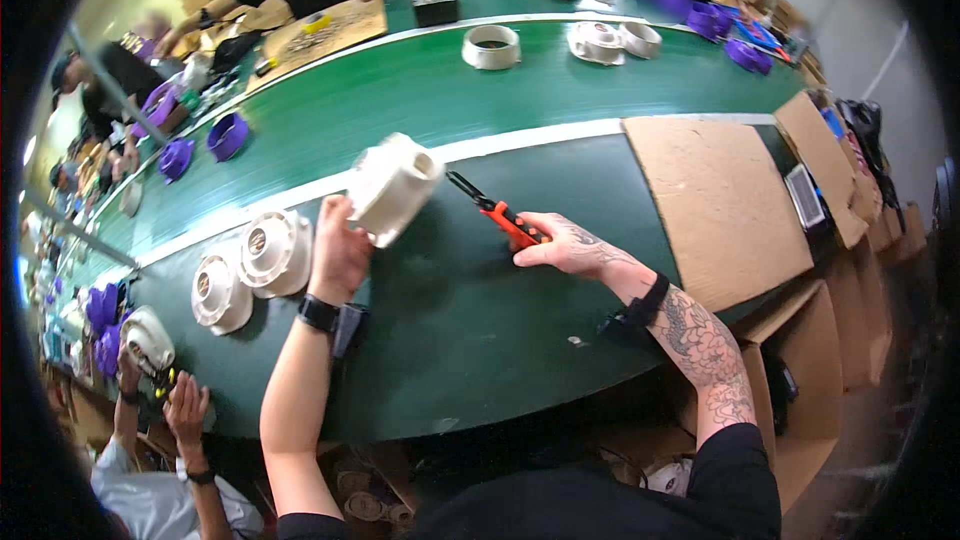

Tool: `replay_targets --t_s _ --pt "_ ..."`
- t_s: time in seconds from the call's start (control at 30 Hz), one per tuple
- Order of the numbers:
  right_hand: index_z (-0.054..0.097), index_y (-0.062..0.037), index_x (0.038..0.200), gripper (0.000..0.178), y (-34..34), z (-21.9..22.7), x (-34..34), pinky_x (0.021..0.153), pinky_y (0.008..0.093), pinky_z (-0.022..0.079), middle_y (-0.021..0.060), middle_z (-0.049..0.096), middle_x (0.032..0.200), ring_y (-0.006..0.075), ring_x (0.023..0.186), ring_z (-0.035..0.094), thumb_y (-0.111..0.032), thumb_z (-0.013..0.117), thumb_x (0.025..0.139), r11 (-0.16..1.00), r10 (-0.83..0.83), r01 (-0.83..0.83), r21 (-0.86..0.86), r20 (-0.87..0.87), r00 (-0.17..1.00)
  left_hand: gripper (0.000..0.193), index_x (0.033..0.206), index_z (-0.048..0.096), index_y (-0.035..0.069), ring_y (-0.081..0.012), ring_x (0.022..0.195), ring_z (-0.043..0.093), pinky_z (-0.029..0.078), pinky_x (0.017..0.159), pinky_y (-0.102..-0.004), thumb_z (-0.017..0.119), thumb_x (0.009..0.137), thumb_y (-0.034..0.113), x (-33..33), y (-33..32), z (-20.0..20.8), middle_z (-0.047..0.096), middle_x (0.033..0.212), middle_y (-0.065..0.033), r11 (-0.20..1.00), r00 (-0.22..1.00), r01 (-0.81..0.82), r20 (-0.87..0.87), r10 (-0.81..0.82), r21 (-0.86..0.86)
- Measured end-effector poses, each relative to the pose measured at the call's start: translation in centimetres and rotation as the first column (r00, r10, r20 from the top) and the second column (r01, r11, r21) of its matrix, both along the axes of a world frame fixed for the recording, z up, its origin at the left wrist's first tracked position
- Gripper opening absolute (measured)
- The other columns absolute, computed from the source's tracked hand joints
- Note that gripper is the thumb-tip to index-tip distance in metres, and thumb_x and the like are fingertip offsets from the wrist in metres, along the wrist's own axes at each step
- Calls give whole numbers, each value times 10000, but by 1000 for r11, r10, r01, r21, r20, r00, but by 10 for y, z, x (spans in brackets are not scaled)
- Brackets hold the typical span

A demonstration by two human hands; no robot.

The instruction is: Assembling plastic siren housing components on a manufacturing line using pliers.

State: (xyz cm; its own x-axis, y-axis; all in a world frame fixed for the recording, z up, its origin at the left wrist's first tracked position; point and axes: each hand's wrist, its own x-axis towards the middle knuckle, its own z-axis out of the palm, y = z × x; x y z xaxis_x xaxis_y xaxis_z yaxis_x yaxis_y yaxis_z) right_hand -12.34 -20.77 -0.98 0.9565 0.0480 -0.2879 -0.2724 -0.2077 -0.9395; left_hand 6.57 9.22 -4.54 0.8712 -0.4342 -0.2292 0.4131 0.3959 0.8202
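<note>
My left hand (343,252) grips a white round plastic housing (393,188) by its near side and holds it tilted above the green table. The housing is a little smeared by motion. In my right hand (568,245) is a pair of pliers or cutters with red and black handles (510,225). Its dark jaws point up and left toward the housing, apart from it. Left of my left hand, a white housing (275,252) with a ribbed centre lies on the table. A similar white housing (221,294) lies close beside it.
A green conveyor belt (400,100) runs past the table, carrying a white ring (491,47), other white parts and purple rings (228,137). Flat cardboard (715,205) covers the table's right. An open carton (810,380) stands near my right elbow. A co-worker's hands (185,410) work at lower left.
</note>
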Motion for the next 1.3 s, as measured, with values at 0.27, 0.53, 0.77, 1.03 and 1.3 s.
replay_targets --t_s 0.27,0.53,0.77,1.03,1.3 --pt "535 -55 1224 729 15 20 4 835 369 485 80 591 967 239 881 584 -340 826 620 972 -6 89 -219 354 935 691 1524 289 227 -219 1021 644 579 716 -343 640 945 86 -23 39 27 540 1304 -140 983 974 -180 134 185 -46" --pt "517 -35 1265 762 63 72 37 1008 431 378 128 571 1134 298 1099 542 -305 780 603 641 414 214 -737 567 712 530 1346 536 8 -222 1168 630 515 968 -311 660 832 51 -33 50 36 625 1353 -142 871 542 -454 834 105 186" --pt "531 -30 1235 751 75 58 25 1072 533 305 99 518 1057 270 1066 519 -374 820 633 445 496 227 -866 450 743 360 1178 660 -55 -273 1195 636 503 1022 -357 646 829 33 -46 43 52 666 1287 -182 805 413 -540 911 -1 246" --pt "539 -56 1234 743 76 56 15 1086 529 276 80 504 1068 246 1090 486 -336 857 624 353 527 325 -877 473 706 410 1176 678 -66 -333 1183 650 483 1045 -418 650 795 83 -67 32 66 667 1280 -216 725 230 -622 955 -189 294" --pt "562 -95 1087 668 73 52 24 938 411 327 52 514 980 212 996 506 -346 879 555 314 519 403 -860 511 685 516 1284 642 -15 -397 1362 486 407 1111 -448 743 800 134 -72 26 67 448 1499 -275 679 301 -626 922 -244 384"
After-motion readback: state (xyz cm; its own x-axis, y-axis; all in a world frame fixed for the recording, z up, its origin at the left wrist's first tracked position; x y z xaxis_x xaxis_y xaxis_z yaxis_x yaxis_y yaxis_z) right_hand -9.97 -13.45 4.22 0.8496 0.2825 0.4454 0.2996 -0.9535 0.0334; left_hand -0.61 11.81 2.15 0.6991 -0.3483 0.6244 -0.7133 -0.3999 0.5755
